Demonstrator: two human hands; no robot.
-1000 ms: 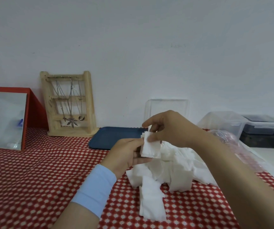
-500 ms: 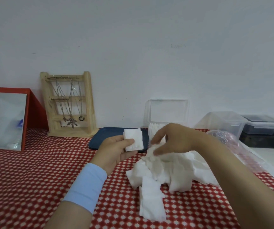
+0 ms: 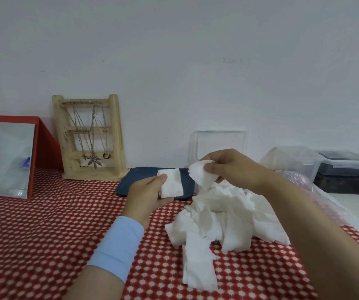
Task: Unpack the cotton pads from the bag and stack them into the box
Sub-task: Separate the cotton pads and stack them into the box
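Pinching a flat cotton pad, the left hand is near the right hand, which grips a crumpled pad above the pile; a blue mark in the mirror is unreadable.

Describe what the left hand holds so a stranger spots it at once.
On the red checked tablecloth, find the left hand with the pale blue cuff. It pinches a cotton pad: flat and square, unlike the crumpled pad in the right hand.

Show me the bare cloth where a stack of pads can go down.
Widest free patch: red cloth between mirror, jewellery stand and left sleeve. Crowded on the right: pad pile, plastic bag, clear containers.
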